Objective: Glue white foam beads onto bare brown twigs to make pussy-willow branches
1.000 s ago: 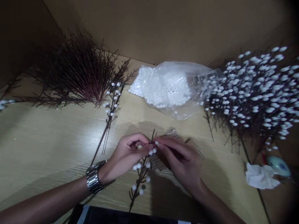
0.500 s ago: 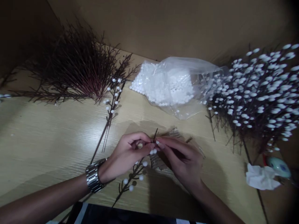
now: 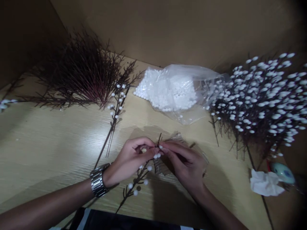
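Note:
A dark twig [image 3: 134,185] with several white balls slants up from the front edge into my hands. My left hand [image 3: 131,158], with a metal watch [image 3: 98,180] at the wrist, pinches the twig near its upper end. My right hand [image 3: 188,164] meets it there, thumb and forefinger closed on a small white ball [image 3: 161,147] beside the twig. More white balls sit just below the fingertips. Under my right hand lies a piece of corrugated cardboard [image 3: 161,166], partly covered.
Bare dark twigs [image 3: 83,70] are heaped at the back left, beside a finished-looking twig with balls [image 3: 116,108]. A clear bag of white balls [image 3: 170,91] lies behind my hands. White-tipped twigs [image 3: 261,99], crumpled tissue [image 3: 266,182] and a pale green object [image 3: 283,172] are at right.
The view has shifted slightly, so the bag and the piles sit a little lower. Both hands keep nearly the same pose around the twig and ball.

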Motion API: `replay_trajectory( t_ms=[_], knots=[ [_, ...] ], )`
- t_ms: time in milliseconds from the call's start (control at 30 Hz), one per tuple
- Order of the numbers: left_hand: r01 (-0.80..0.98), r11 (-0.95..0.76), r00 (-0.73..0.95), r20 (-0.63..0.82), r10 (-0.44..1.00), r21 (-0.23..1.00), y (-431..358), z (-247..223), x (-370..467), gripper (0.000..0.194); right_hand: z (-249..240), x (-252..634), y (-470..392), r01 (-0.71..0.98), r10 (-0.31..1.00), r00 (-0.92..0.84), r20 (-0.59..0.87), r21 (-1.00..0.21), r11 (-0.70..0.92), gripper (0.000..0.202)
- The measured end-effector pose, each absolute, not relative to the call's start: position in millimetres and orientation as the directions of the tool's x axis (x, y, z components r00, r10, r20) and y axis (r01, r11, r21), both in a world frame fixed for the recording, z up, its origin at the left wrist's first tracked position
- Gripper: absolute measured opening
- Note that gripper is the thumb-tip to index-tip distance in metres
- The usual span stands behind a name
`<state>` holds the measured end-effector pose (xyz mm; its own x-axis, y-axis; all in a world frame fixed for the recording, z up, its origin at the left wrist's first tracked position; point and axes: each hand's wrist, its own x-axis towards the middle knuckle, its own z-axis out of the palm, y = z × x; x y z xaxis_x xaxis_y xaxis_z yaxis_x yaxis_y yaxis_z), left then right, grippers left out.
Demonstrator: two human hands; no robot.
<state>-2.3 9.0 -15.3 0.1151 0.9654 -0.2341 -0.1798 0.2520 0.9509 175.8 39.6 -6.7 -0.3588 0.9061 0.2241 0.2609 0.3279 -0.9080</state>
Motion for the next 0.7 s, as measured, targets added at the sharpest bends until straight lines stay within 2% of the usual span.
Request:
replay_trajectory(
  t_ms=[100, 200, 267, 333, 400, 433, 567, 700],
  knots=[
    [-0.153, 0.264, 0.128, -0.246, 0.961, 0.952, 9.3, -11.6, -3.7, 0.018, -3.7, 183.4, 37.5, 0.276, 0.905, -0.364, 0.22, -0.903, 0.331, 0.031],
    [-0.104, 0.29, 0.107, -0.279, 0.954, 0.951, 10.8, -10.3, -4.6, 0.023, 7.4, 199.6, 59.2, 0.321, 0.907, -0.31, 0.286, -0.866, 0.383, 0.037],
    [-0.113, 0.266, 0.101, -0.256, 0.961, 0.957, 11.9, -10.4, -5.0, 0.024, 20.2, 208.1, 92.6, 0.425, 0.888, -0.274, 0.37, -0.781, 0.457, 0.026],
    [-0.114, 0.244, 0.097, -0.234, 0.968, 0.963, 12.3, -10.7, -5.5, 0.024, 32.2, 209.9, 135.7, 0.546, 0.838, -0.301, 0.456, -0.638, 0.543, 0.018],
    [-0.101, 0.239, 0.09, -0.23, 0.969, 0.966, 12.1, -11.0, -6.1, 0.024, 37.2, 204.7, 178.7, 0.687, 0.836, -0.413, 0.36, -0.48, 0.546, 0.024],
    [-0.1, 0.239, 0.087, -0.23, 0.969, 0.966, 11.9, -11.3, -6.4, 0.024, 36.2, 200.3, 197.2, 0.699, 0.833, -0.456, 0.313, -0.453, 0.553, 0.023],
    [-0.14, 0.219, 0.066, -0.212, 0.975, 0.966, 12.3, -11.5, -6.9, 0.023, 19.5, 181.5, 238.7, 0.696, 0.803, -0.564, 0.193, -0.411, 0.588, 0.014],
    [-0.153, 0.221, 0.048, -0.216, 0.975, 0.963, 12.5, -8.6, -7.5, 0.022, 11.7, 175.2, 243.0, 0.688, 0.786, -0.595, 0.167, -0.399, 0.606, 0.011]
  ],
)
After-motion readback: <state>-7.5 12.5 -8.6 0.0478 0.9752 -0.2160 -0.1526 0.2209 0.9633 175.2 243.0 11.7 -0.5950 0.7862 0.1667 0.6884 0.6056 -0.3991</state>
